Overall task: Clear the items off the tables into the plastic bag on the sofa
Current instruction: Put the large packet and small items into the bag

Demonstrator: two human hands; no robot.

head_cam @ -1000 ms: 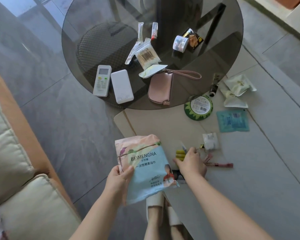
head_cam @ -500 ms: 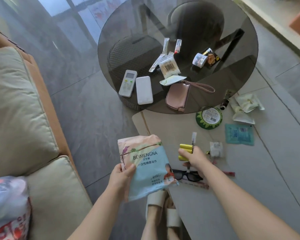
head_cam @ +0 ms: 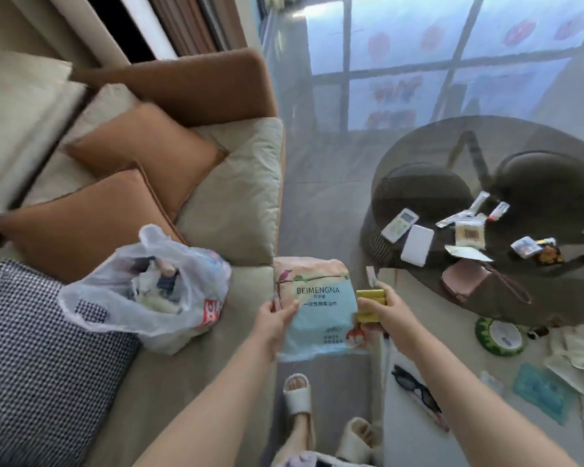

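Note:
My left hand (head_cam: 274,320) grips a pink-and-blue BEIMENGNA towel pack (head_cam: 317,308) by its left edge, held over the floor beside the sofa (head_cam: 240,203). My right hand (head_cam: 386,311) grips a bundle of yellow sticks (head_cam: 370,299) and a small white packet, just right of the pack. The open plastic bag (head_cam: 145,291), partly filled, sits on the sofa seat to the left of both hands. On the round glass table (head_cam: 553,298) lie a remote (head_cam: 399,225), a white power bank (head_cam: 417,245), a pink pouch (head_cam: 462,279) and small packets.
The low beige table (head_cam: 486,433) at lower right carries sunglasses (head_cam: 415,387), a green round tin (head_cam: 500,335), a teal sachet (head_cam: 541,390) and crumpled wrappers. Brown cushions (head_cam: 142,156) and a checked pillow (head_cam: 41,358) flank the bag. My slippered feet (head_cam: 297,394) stand between sofa and table.
My view has swung left toward the sofa, bringing the plastic bag fully into sight. My right hand lifted the yellow sticks off the low table and both hands moved toward the bag.

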